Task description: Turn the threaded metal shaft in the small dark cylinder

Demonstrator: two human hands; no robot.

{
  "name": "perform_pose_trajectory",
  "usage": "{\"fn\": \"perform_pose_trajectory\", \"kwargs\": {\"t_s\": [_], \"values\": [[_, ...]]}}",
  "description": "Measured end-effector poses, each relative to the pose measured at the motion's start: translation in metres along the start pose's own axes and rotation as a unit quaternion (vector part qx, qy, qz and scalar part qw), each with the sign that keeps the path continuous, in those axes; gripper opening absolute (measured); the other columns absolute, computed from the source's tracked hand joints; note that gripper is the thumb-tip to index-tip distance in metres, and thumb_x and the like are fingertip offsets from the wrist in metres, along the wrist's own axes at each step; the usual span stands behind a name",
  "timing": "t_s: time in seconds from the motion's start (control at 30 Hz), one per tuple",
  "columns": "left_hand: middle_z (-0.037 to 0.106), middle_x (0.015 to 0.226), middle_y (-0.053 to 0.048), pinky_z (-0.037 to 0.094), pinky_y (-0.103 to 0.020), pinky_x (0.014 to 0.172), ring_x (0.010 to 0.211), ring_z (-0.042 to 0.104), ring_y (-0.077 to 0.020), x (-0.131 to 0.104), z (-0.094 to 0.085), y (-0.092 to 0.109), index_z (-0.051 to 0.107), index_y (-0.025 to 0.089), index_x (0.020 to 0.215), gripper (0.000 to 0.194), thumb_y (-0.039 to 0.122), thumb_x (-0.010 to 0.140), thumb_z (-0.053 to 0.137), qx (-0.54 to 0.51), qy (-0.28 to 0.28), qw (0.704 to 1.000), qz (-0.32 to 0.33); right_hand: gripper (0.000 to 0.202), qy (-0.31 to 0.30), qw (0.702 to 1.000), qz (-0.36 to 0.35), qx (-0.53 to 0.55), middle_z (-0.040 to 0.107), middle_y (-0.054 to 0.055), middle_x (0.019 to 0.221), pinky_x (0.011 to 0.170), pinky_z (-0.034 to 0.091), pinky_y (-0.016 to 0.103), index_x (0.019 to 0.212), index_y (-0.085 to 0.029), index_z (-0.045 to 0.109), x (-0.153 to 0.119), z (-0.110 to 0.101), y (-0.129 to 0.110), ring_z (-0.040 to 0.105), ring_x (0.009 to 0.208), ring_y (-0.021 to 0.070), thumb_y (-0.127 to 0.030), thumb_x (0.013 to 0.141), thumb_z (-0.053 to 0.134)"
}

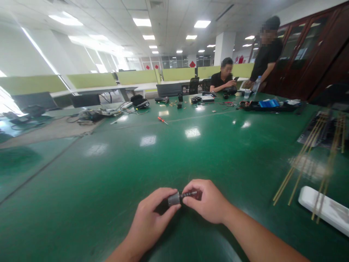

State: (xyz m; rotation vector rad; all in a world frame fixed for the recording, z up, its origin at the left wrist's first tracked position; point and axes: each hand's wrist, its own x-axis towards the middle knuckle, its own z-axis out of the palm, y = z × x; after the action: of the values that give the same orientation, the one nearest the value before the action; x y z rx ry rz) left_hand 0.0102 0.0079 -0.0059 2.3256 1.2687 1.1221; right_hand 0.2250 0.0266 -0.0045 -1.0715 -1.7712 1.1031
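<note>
Low in the middle of the head view, my left hand (152, 214) pinches a short grey metal cylinder (173, 199) between thumb and fingers. A thin dark shaft with ridges (188, 195) extends from the cylinder's right side. Around that shaft my right hand (208, 200) is closed, thumb below and fingers above. The two hands face each other just above the green table (122, 167). Whether the shaft and cylinder are one piece cannot be made out.
A red screwdriver (161, 119) lies farther back on the table. Thin yellowish rods (300, 163) and a white elongated case (324, 209) are at the right. Across the table one person (219, 82) sits and another (268, 54) stands near a blue-filled tray (251, 106).
</note>
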Motion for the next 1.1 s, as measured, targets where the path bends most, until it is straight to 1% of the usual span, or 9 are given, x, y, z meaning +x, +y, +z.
{"fn": "perform_pose_trajectory", "kwargs": {"t_s": [0.23,0.37,0.87,1.1], "values": [[0.072,0.102,0.003,0.055,-0.020,0.085,0.092,0.069,-0.0131,-0.0006,0.0004,-0.0004,0.067,0.030,0.110,0.023,0.031,0.088,0.072,0.005,0.003,1.000,0.007,0.009,0.003,1.000,-0.001,-0.002,0.069,0.001,0.077,0.062,0.045,0.024,0.085,-0.018,0.075,-0.0009,0.0001,-0.0007,0.060,0.067,0.0140,-0.018,0.078,0.069],[0.072,0.102,0.004,0.055,-0.020,0.084,0.091,0.069,-0.0124,0.0000,0.0001,-0.0003,0.067,0.031,0.110,0.022,0.032,0.089,0.071,0.008,0.009,1.000,0.008,0.008,0.006,1.000,0.000,-0.007,0.068,0.001,0.075,0.061,0.044,0.024,0.083,-0.017,0.074,-0.0013,-0.0001,-0.0002,0.059,0.066,0.0136,-0.017,0.077,0.069],[0.073,0.101,0.001,0.057,-0.022,0.083,0.090,0.070,-0.0149,-0.0007,-0.0009,-0.0008,0.068,0.028,0.109,0.021,0.033,0.089,0.071,0.012,0.013,1.000,0.012,0.008,0.008,1.000,0.004,-0.003,0.068,0.001,0.075,0.061,0.044,0.024,0.084,-0.017,0.075,-0.0009,-0.0004,-0.0024,0.059,0.066,0.0138,-0.018,0.078,0.068],[0.072,0.101,0.003,0.056,-0.020,0.084,0.090,0.070,-0.0130,-0.0003,-0.0002,-0.0011,0.067,0.030,0.110,0.022,0.033,0.089,0.071,0.012,0.015,1.000,0.014,0.008,0.007,1.000,0.010,0.002,0.068,0.001,0.074,0.059,0.043,0.023,0.084,-0.017,0.074,-0.0007,-0.0011,-0.0025,0.058,0.064,0.0132,-0.018,0.078,0.069]]}}
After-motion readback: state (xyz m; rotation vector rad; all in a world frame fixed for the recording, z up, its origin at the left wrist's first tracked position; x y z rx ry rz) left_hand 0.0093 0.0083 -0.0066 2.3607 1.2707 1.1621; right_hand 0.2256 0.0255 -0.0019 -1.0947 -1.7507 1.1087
